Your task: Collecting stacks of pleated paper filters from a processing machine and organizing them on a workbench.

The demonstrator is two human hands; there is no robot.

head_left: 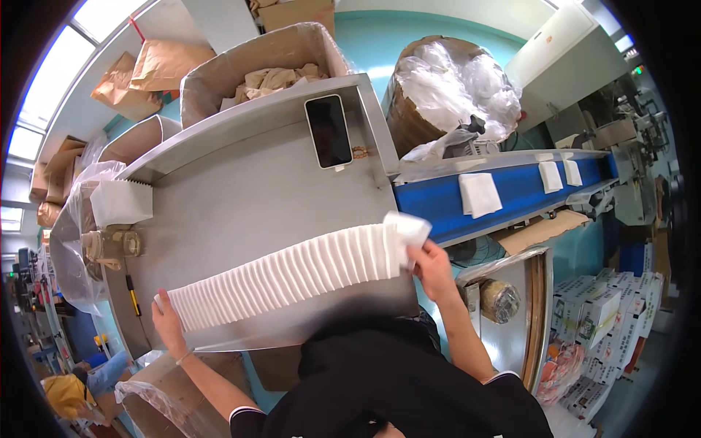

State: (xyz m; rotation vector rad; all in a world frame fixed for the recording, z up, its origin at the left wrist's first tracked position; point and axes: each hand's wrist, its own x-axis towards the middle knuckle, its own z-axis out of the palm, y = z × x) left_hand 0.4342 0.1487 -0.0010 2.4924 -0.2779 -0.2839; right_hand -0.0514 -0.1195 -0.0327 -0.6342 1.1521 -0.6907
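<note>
A long, slightly curved row of folded white cloths [285, 277], standing on edge and packed together, lies across the grey metal work table [226, 193]. My left hand [169, 325] holds the row's left end, its fingers partly hidden behind the cloths. At the opposite end my right hand [434, 271] is closed on a folded white cloth [410, 229], against the last ones in the row. Slight blur softens this hand's fingers. Further folded cloths [480, 195] lie spaced apart on the blue conveyor belt [518, 188] to the right.
A smartphone [328, 131] lies near the table's raised far edge. At the left are a white stack [123, 202], a clear jar [115, 244] and a yellow-black pen [133, 296]. Cardboard boxes [263, 55] and a bin of clear plastic [456, 84] stand beyond. Another person [69, 390] is at lower left.
</note>
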